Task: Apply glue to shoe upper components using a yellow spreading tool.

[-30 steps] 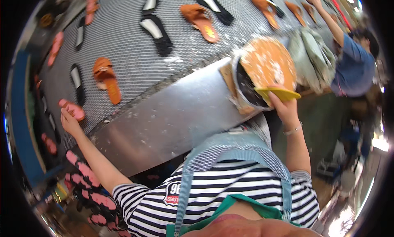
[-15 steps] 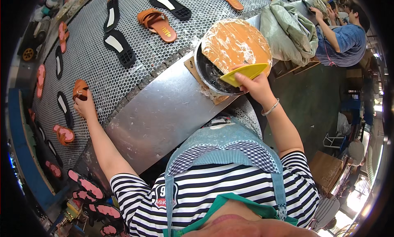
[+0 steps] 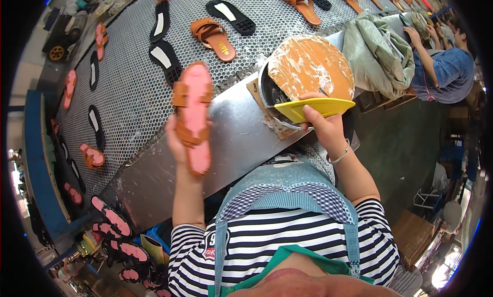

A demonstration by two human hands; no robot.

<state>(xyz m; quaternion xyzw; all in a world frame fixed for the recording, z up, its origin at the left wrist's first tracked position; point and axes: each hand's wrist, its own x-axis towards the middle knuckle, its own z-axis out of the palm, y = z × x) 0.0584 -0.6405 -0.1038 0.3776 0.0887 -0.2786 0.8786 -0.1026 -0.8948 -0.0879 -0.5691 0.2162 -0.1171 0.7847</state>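
Observation:
My left hand (image 3: pixel 177 145) grips a brown sandal upper (image 3: pixel 195 112), turned so its pink underside faces up and its brown straps wrap round the edges. It hangs above the metal ledge (image 3: pixel 226 135). On the right, my right hand (image 3: pixel 326 130) pinches a yellow scraper (image 3: pixel 318 108) at the near rim of a round pot (image 3: pixel 265 86). An orange round board (image 3: pixel 313 66), smeared with white paste, covers much of that pot. Dark, wet-looking stuff shows in the gap beside the board.
Black soles (image 3: pixel 231 17) and brown sandal uppers (image 3: pixel 214 39) lie about on the perforated surface (image 3: pixel 133 71). A greenish cloth sack (image 3: pixel 380 55) is beyond the pot. At far right a co-worker in blue (image 3: pixel 447 71) works. Pink-bottomed uppers (image 3: pixel 113 217) hang at lower left.
My left hand has lifted the sandal upper off the perforated surface, brought it right and turned its pink underside up. The scraper has moved slightly and tilted flatter at the pot's near rim.

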